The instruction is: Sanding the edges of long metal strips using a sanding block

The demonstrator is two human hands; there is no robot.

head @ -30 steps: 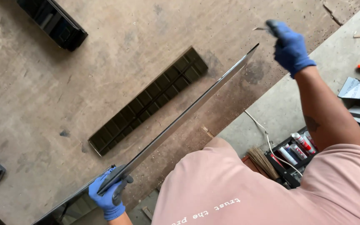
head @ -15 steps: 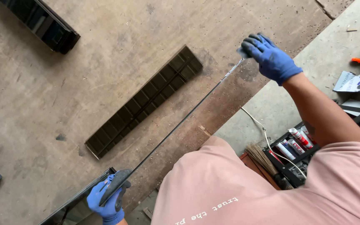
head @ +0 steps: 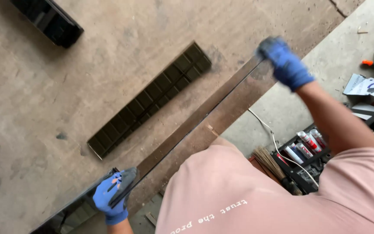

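Your left hand (head: pixel 111 197) clamped on the glass sheet's (head: pixel 187 125) near corner, your right hand (head: pixel 284 63) gripping its far end, workbench (head: pixel 66 95) beneath

Your left hand (head: pixel 111 197), in a blue glove, sits low near your body with its fingers curled closed in a grip. Your right hand (head: pixel 284 63), gloved too and blurred, is clenched at the end of your outstretched bare forearm.
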